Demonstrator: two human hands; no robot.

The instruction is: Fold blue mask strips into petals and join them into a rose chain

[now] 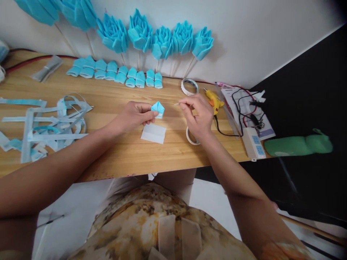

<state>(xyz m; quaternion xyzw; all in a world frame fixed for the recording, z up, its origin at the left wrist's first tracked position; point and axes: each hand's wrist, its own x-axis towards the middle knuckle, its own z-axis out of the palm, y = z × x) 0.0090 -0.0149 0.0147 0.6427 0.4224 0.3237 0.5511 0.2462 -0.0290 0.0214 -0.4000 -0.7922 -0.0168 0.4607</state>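
Observation:
My left hand (pixel 137 113) is closed, pinching a small folded blue petal (pixel 157 108) between thumb and fingers. The petal has a pointed top, and a paler strip shows near its lower edge. To the right, apart from the petal, my right hand (pixel 197 113) is closed in a pinch. A tiny pale sliver (pixel 176 104) shows at its fingertips, too small to name. On the table below the petal lies a pale rectangular piece of fabric (pixel 153 133). A roll of tape (pixel 192 139) is partly hidden under my right hand.
Several folded blue petals (pixel 111 70) line the back of the table (pixel 114 159), below blue fabric flowers (pixel 139 30) on thin sticks. Cut strips (pixel 56 124) pile at left. At right are another tape roll (pixel 189 87), a yellow glue gun (pixel 214 102), a power strip (pixel 254 143) and a green bottle (pixel 296 145).

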